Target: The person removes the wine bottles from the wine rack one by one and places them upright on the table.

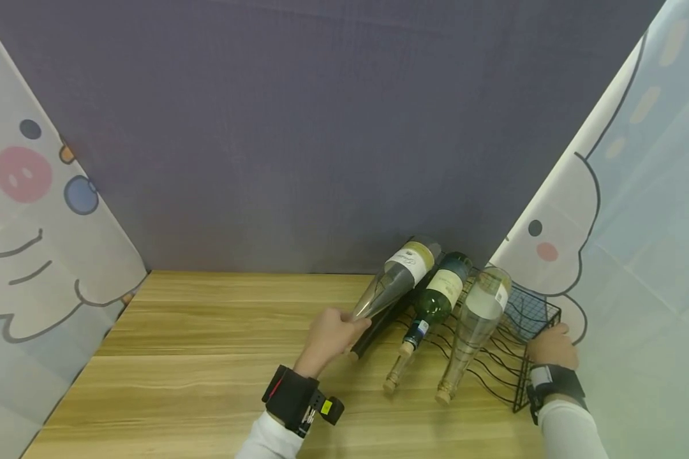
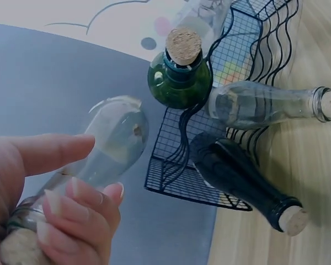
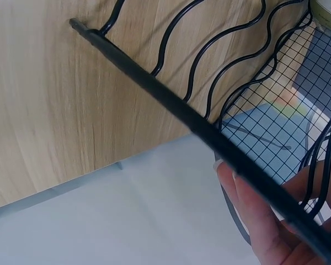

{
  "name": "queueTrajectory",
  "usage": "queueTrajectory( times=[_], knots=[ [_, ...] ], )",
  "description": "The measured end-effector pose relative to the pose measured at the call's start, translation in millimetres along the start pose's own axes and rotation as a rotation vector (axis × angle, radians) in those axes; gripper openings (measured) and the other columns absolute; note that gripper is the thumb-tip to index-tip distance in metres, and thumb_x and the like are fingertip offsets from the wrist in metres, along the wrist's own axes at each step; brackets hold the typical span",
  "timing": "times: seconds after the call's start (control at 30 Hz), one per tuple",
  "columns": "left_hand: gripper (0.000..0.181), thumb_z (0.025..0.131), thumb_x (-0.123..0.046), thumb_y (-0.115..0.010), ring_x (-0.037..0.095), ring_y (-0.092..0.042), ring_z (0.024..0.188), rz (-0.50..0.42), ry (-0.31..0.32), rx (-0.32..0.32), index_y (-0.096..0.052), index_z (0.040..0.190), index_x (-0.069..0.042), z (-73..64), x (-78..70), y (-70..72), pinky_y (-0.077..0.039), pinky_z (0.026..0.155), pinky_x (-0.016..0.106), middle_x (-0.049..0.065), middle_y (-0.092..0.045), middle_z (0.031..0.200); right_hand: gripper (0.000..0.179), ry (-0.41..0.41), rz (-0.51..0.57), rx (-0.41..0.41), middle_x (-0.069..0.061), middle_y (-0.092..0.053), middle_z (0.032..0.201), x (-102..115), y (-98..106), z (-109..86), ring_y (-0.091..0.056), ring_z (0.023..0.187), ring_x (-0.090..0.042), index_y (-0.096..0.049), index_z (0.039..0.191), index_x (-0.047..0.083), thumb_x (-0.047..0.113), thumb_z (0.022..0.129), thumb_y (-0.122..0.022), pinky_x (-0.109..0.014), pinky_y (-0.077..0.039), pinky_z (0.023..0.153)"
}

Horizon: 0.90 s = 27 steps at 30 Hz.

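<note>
My left hand (image 1: 332, 335) grips a clear, corked wine bottle (image 1: 399, 274) by its neck, its white-labelled base pointing up and away. In the left wrist view this bottle (image 2: 118, 141) is apart from the black wire wine rack (image 2: 174, 149). My right hand (image 1: 553, 349) holds the right end of the wine rack (image 1: 519, 376); in the right wrist view its fingers (image 3: 259, 215) are about the end wires. On the rack lie a dark bottle (image 2: 237, 174), a green bottle (image 1: 444, 290) with a cream label, and a clear bottle (image 1: 482, 312). Another clear neck (image 1: 397, 373) shows beneath the green bottle.
The rack stands at the right side of a wooden table (image 1: 207, 357). A grey backdrop (image 1: 321, 140) rises behind the table. Printed cartoon curtains hang at the left (image 1: 46, 242) and right (image 1: 643, 306), the right one close to the rack's end.
</note>
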State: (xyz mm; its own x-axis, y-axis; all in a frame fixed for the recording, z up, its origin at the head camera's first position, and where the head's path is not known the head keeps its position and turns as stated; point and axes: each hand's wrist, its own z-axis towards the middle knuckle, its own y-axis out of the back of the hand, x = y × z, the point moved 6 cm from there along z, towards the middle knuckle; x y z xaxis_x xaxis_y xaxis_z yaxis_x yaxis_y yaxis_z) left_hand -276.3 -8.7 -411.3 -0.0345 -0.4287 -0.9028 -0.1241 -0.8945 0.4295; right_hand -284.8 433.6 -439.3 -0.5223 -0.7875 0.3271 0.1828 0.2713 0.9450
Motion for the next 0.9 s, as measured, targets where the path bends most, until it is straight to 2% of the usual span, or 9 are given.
queueTrajectory(
  times=[0.2,0.3,0.47,0.7,0.9],
  knots=[
    [0.038,0.082,-0.036,-0.071,0.008,-0.029,0.040,0.094,-0.063,-0.047,-0.072,0.071,0.001,-3.5,-9.4,7.1,-0.021,0.038,0.022,-0.007,-0.034,0.048,0.048,0.005,0.001,-0.017,-0.053,-0.053,0.089,0.1,0.9,-1.2,-0.059,0.076,-0.059,-0.029,0.114,-0.030,0.006,0.087,-0.047,-0.059,-0.052,0.057],
    [0.038,0.082,-0.035,-0.072,0.008,-0.028,0.040,0.117,-0.087,-0.060,-0.070,0.068,0.000,-5.6,-13.0,9.8,-0.021,0.038,0.023,-0.007,-0.033,0.049,0.047,0.003,0.008,-0.027,-0.053,-0.052,0.089,-0.5,0.6,-0.5,-0.059,0.076,-0.060,-0.029,0.113,-0.029,0.007,0.088,-0.047,-0.059,-0.052,0.057],
    [0.039,0.081,-0.036,-0.072,0.008,-0.028,0.039,0.115,-0.093,-0.069,-0.064,0.062,-0.004,-8.9,-16.4,16.1,-0.021,0.037,0.023,-0.007,-0.032,0.049,0.047,0.007,0.009,-0.033,-0.053,-0.052,0.089,-2.1,-1.2,1.7,-0.059,0.075,-0.060,-0.030,0.112,-0.029,0.007,0.088,-0.047,-0.059,-0.052,0.056],
    [0.034,0.081,-0.038,-0.074,0.007,-0.029,0.039,0.118,-0.116,-0.094,-0.074,0.079,-0.004,-9.8,-8.9,25.5,-0.023,0.036,0.021,-0.006,-0.038,0.049,0.051,0.027,0.004,-0.018,-0.053,-0.052,0.088,-2.7,-2.4,1.5,-0.059,0.074,-0.059,-0.026,0.116,-0.031,0.006,0.088,-0.046,-0.059,-0.052,0.057],
    [0.034,0.081,-0.037,-0.073,0.009,-0.031,0.041,0.074,-0.072,-0.112,-0.075,0.093,-0.005,-15.8,-0.1,37.1,-0.024,0.037,0.023,-0.005,-0.043,0.052,0.050,0.046,-0.005,-0.019,-0.053,-0.053,0.085,3.7,3.9,-5.4,-0.060,0.071,-0.058,-0.025,0.116,-0.033,0.005,0.089,-0.043,-0.059,-0.053,0.057]
  ],
)
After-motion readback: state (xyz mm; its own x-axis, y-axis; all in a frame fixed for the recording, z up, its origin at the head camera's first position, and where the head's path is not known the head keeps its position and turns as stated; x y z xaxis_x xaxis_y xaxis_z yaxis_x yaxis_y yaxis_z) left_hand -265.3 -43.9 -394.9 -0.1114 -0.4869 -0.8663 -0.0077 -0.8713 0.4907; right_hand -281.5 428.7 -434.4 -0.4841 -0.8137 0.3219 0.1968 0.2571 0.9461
